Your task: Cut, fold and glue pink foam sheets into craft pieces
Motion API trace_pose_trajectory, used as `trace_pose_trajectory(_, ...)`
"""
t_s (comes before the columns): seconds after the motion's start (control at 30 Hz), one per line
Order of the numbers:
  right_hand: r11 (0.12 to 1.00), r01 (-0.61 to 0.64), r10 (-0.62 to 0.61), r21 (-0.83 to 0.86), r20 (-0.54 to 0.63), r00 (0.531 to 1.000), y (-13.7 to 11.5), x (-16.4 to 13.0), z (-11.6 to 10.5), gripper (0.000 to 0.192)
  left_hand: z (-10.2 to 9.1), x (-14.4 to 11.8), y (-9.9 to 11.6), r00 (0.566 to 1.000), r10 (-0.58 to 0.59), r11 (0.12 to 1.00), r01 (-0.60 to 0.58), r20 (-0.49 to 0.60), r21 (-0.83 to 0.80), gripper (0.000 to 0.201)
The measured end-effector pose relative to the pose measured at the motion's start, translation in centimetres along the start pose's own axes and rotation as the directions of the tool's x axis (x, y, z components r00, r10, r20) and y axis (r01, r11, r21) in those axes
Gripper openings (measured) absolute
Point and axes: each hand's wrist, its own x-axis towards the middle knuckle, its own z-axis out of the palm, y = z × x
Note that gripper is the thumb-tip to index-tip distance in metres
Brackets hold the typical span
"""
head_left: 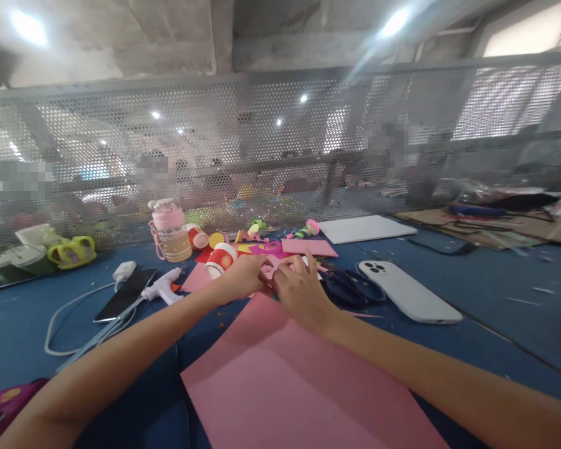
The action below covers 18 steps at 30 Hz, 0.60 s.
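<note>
Both hands meet over a small pink paper piece (pixel 272 269) on the bench (pixel 495 293), just past the big pink sheet (pixel 280 380). Left hand (pixel 243 274) fingers curl shut on it; right hand (pixel 302 290) fingers press down together on top.

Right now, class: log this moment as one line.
left hand: on pink paper piece | right hand: same piece | near: scissors, glue gun

Shared craft workshop, looks like a big industrial hall

Bare concrete ceiling with strip lights, a perforated metal screen (pixel 280 149) splitting off the benches, and a blue-covered table (pixel 495 293) littered with pink paper sheets (pixel 280 386), foam scraps, a glue gun (pixel 166 285), scissors (pixel 350 287) and paper cups (pixel 219 259)
</note>
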Motion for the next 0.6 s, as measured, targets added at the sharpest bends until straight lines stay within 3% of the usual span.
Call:
trace_pose_trajectory(0.13, 1.0, 0.005, -0.005, -0.005, -0.022, 1.0, 0.01, -0.11, 0.29, 0.02, -0.37, -0.15, 0.13, 0.999, -0.014, 0.998, 0.011, 0.05, 0.07, 0.027)
trace_pose_trajectory(0.27, 1.0, 0.01, -0.01, -0.001, -0.036, 0.999, 0.09, -0.27, 0.61, 0.021, -0.26, -0.04, -0.32, 0.999, 0.024, 0.988, -0.027, 0.025, 0.155, 0.024)
trace_pose_trajectory(0.6, 0.999, 0.024, -0.021, 0.037, -0.072, 0.997, -0.07, -0.46, 0.82, 0.019, -0.42, -0.17, -0.16, 0.997, -0.053, 0.997, 0.049, 0.05, 0.067, 0.042)
